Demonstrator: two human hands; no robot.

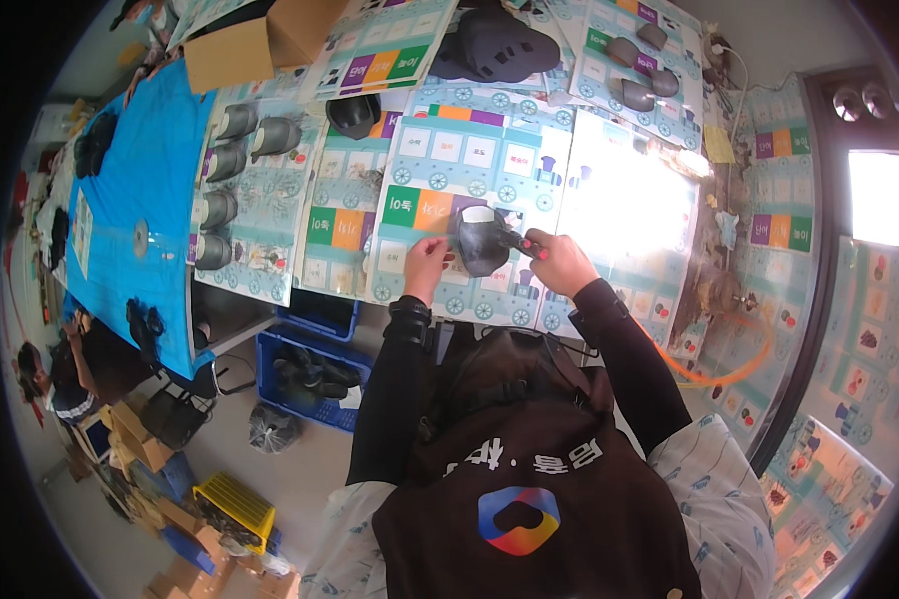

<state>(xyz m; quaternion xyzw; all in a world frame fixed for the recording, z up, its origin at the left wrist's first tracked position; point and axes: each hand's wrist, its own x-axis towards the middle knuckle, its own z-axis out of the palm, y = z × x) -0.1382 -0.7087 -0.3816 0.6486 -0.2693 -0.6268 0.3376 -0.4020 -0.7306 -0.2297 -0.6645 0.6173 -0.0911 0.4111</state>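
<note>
A black moulded piece with a hollow, cap-like shape (484, 247) stands on the printed table cover in front of me. A pale patch shows at its top. My right hand (563, 264) is closed around a small black tool with red parts (531, 246), whose end reaches the right side of the piece. At the piece's left edge is my left hand (429, 268), its fingers curled and drawn together. Whether those fingertips touch the piece, or pinch something small, is too fine to make out.
Several grey cap-like pieces (275, 136) sit at the left, with others (637, 94) at the far right. A dark piece (354, 116) and a black flat shape (496, 48) lie beyond. An orange hose (734, 377) loops at right. Blue crates (315, 414) stand below.
</note>
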